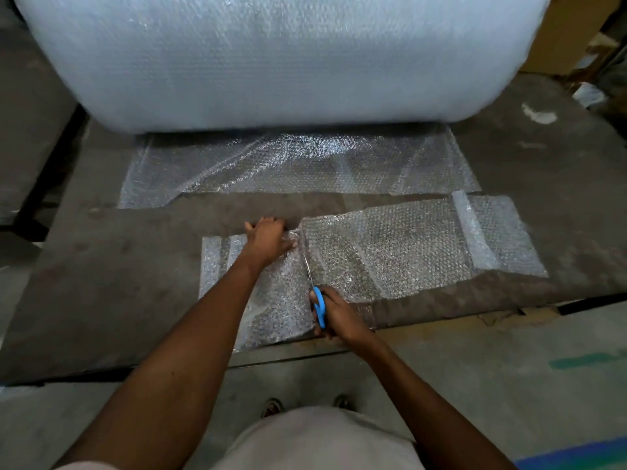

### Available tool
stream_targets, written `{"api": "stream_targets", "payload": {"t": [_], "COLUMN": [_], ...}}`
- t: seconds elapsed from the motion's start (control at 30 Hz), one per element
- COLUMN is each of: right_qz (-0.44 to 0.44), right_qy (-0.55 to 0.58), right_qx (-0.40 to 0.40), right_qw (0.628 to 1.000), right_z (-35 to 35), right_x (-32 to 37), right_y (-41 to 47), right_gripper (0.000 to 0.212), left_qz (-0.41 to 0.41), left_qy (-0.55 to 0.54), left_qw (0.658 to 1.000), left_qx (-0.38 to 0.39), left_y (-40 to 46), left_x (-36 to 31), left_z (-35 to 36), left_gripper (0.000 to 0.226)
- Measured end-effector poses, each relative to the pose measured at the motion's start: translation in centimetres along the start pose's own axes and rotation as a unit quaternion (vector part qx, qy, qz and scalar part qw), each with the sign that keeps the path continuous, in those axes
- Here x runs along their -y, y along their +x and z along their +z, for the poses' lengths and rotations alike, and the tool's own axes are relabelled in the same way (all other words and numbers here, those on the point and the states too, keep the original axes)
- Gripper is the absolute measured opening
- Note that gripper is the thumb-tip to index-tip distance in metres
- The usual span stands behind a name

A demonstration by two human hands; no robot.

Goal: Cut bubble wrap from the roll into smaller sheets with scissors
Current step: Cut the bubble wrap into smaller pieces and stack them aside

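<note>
A low, dusty grey-brown bench (101, 273) carries everything, and at its far side sits a huge pale roll of bubble wrap (271, 56) with a clear unrolled flap of wrap (291, 164) lying flat in front of it. Nearer the person, a long clear sheet of bubble wrap (400, 252) stretches from the middle of the bench out to the right, its near corner reaching the bench's front edge. The left hand (269, 237) presses down on the sheet's far edge near its left end, fingers bent over that edge; whether they pinch the wrap, I cannot tell. Just right of it, the blue-handled scissors (314, 293) point away from the person, their metal blades lying along a cut partway into the sheet. The right hand (334, 313) grips the blue handles, fingers curled round them, close to the front edge of the bench
</note>
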State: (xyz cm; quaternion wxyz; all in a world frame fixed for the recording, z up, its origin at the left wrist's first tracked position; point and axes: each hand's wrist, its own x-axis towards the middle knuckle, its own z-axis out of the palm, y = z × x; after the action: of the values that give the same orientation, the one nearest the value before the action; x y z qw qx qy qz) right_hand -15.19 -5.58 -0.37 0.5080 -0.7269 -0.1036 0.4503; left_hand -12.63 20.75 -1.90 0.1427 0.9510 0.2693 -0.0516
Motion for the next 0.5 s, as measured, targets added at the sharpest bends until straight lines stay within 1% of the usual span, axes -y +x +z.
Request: {"api": "stream_targets", "payload": {"t": [0.03, 0.1, 0.13, 0.2, 0.23, 0.27, 0.3, 0.33, 0.37, 0.4, 0.47, 0.5], "right_qz": [-0.002, -0.006, -0.011, -0.026, -0.034, -0.042, -0.049, -0.058, -0.07, -0.085, -0.106, -0.115], "right_qy": [-0.003, -0.004, -0.004, -0.001, 0.003, 0.006, 0.007, 0.005, 0.003, -0.001, -0.014, -0.02], "right_qx": [0.004, 0.013, 0.019, 0.028, 0.029, 0.03, 0.031, 0.028, 0.025, 0.024, 0.027, 0.028], "right_qw": [1.0, 1.0, 1.0, 0.999, 0.999, 0.999, 0.998, 0.998, 0.997, 0.996, 0.994, 0.993], "right_z": [-0.1, -0.4, -0.5, -0.7, -0.7, -0.7, -0.7, -0.7, -0.7, -0.6, -0.5, -0.4], "right_x": [-0.1, -0.2, -0.2, -0.2, -0.1, 0.0, 0.3, 0.4, 0.6, 0.7, 1.0, 1.2], "right_y": [0.1, 0.3, 0.3, 0.3, 0.4, 0.4, 0.5, 0.8, 1.0, 1.4, 2.0, 2.1], "right_gripper": [0.018, 0.026, 0.028, 0.03, 0.03, 0.029, 0.027, 0.023, 0.018, 0.016, 0.02, 0.022], "left_qz": [0.001, 0.015, 0.031, 0.047, 0.04, 0.028, 0.017, 0.016, 0.02, 0.025, 0.027, 0.03], "left_qy": [-0.015, -0.096, -0.152, -0.269, -0.315, -0.345, -0.364, -0.377, -0.387, -0.396, -0.417, -0.433], "left_qw": [1.0, 0.995, 0.987, 0.959, 0.944, 0.934, 0.927, 0.921, 0.917, 0.913, 0.903, 0.896], "left_qx": [0.006, 0.024, 0.04, 0.073, 0.087, 0.092, 0.092, 0.092, 0.093, 0.095, 0.097, 0.098], "left_y": [0.5, 1.0, 1.0, 0.8, 0.7, 0.5, 0.4, 0.1, 0.0, -0.2, -0.8, -0.9], "left_x": [0.5, 1.8, 2.4, 3.0, 3.0, 2.9, 2.9, 2.8, 2.7, 2.6, 2.5, 2.6], "left_z": [0.0, 0.1, 0.0, -0.3, -0.6, -1.1, -1.4, -1.9, -2.0, -2.2, -2.7, -2.7], "left_gripper": [0.053, 0.048, 0.05, 0.052, 0.056, 0.066, 0.078, 0.081, 0.073, 0.06, 0.036, 0.032]}}
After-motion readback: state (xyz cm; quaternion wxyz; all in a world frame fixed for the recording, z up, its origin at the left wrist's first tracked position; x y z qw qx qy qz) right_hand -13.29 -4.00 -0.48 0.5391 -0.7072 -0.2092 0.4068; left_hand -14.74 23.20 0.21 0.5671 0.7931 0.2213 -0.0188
